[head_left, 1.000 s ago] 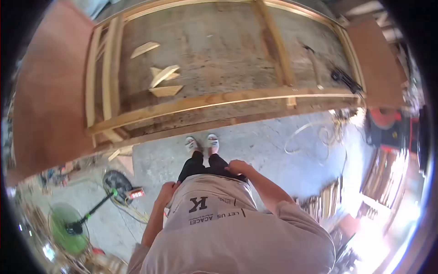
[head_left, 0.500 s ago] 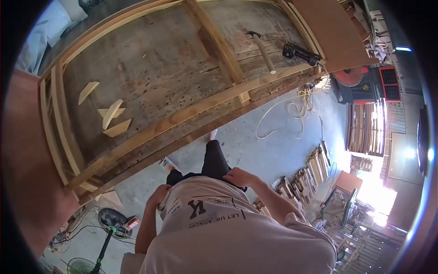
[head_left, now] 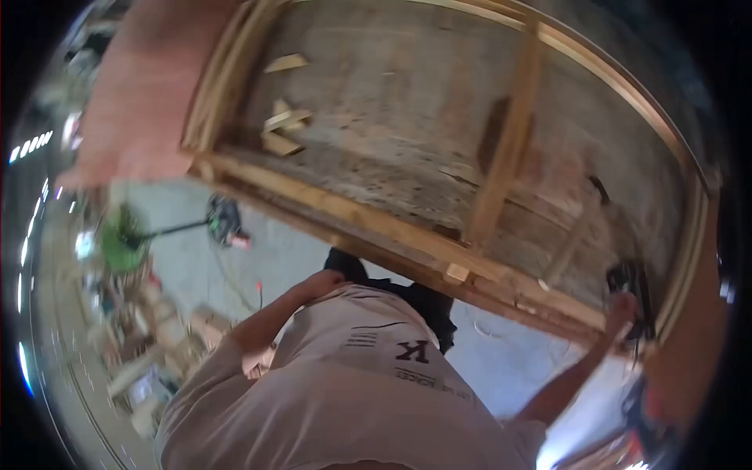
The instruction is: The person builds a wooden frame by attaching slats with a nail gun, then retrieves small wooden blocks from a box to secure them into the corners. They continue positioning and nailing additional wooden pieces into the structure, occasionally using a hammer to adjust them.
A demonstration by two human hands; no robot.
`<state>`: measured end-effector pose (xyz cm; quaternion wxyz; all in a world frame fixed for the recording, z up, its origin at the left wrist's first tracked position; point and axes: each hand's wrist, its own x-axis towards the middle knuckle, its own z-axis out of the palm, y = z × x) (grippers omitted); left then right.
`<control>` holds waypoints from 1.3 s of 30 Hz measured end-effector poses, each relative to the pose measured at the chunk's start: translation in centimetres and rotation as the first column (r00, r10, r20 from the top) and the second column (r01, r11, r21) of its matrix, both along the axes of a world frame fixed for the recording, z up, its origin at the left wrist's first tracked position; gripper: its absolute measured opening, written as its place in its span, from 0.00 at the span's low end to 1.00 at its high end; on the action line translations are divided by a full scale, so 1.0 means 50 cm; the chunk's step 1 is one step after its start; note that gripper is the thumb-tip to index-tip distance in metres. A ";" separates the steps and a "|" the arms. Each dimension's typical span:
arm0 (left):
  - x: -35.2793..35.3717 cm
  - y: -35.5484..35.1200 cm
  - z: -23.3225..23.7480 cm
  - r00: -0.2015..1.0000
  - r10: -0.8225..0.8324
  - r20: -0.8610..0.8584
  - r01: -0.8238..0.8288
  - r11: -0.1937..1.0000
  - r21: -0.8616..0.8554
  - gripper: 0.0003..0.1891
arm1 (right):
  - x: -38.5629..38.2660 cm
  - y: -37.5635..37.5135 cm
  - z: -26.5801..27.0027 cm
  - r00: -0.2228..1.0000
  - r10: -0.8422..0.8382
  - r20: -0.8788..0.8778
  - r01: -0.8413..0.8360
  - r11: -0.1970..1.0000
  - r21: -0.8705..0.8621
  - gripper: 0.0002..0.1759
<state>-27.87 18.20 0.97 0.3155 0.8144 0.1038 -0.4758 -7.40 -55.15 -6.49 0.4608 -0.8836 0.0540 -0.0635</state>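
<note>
My left hand (head_left: 323,282) rests at my waist, by the hem of my shirt and my black shorts; its fingers are blurred and partly hidden. My right hand (head_left: 622,310) reaches over the front rail of a wooden frame (head_left: 352,213) and touches or overlaps a black nail gun (head_left: 624,276). Motion blur hides whether the fingers close round the gun, which lies in the frame's right corner. Just left of it is a hammer (head_left: 565,244) with a wooden handle and dark head. Several small cut wood pieces (head_left: 283,142) lie at the frame's left end.
A crossbar (head_left: 509,141) divides the frame over a worn board (head_left: 376,102). Reddish sheets extend past both ends, one a left panel (head_left: 145,102). A green fan (head_left: 124,236) stands on the floor at left, near piled wood offcuts (head_left: 164,329).
My view has swung round, so the frame now slopes down to the right. My right hand has left my waist and reached the nail gun. My left hand stays at my waist.
</note>
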 end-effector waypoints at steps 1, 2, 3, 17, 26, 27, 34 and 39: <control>-0.003 -0.024 0.012 0.996 0.071 0.055 -0.072 0.997 0.015 0.25 | 0.027 -0.101 -0.024 0.999 0.044 -0.026 -0.043 0.998 0.037 0.16; -0.010 -0.045 0.022 0.985 0.128 0.112 -0.131 0.991 0.017 0.27 | 0.076 -0.175 -0.042 0.996 0.077 -0.052 -0.074 0.995 0.060 0.16; -0.014 -0.067 0.032 0.979 0.168 0.112 -0.172 0.985 0.031 0.27 | 0.105 -0.218 -0.041 0.992 0.099 -0.078 -0.093 0.993 0.072 0.15; -0.030 -0.084 0.055 0.805 0.480 0.348 -0.479 0.872 -0.095 0.20 | 0.191 0.183 0.366 0.952 0.114 -0.286 -0.131 0.990 -0.043 0.14; 0.199 0.384 0.137 0.349 0.326 0.878 -0.614 0.788 -0.049 0.13 | 0.100 0.194 0.506 0.893 -0.113 -0.435 0.030 0.981 -0.192 0.16; 0.228 0.439 0.126 0.273 0.279 0.921 -0.560 0.824 -0.084 0.13 | 0.052 0.255 0.526 0.884 -0.151 -0.443 0.060 0.975 -0.212 0.16; 0.288 0.629 -0.018 0.663 -0.138 0.736 -0.187 0.921 0.341 0.33 | -0.259 0.941 0.725 0.864 -0.409 -0.295 0.388 0.912 -0.129 0.18; 0.277 0.625 0.019 0.800 -0.214 0.561 -0.034 0.917 0.398 0.44 | -0.371 1.028 0.666 0.928 -0.090 -0.361 0.028 0.984 -0.175 0.14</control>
